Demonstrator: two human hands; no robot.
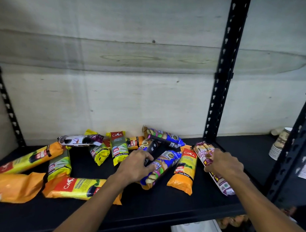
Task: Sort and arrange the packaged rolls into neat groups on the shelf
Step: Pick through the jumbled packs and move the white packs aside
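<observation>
Several packaged rolls lie scattered on a black shelf (163,208). My left hand (135,165) grips a blue-and-black roll (152,148) near the middle, above another blue roll (161,168) that lies flat. My right hand (224,164) is closed on a white and purple drawstring-bag roll (203,152) at the right. An orange 60L roll (184,170) lies between my hands. A third blue roll (165,136) rests at the back. Yellow 25L rolls (119,148) and orange rolls (77,187) spread to the left, with a white-purple roll (82,139) behind them.
A black perforated upright (223,71) rises behind the right end of the shelf, another post (8,109) at the left. Stacked paper cups (278,144) stand on the neighbouring shelf at the right. A pale wall is behind.
</observation>
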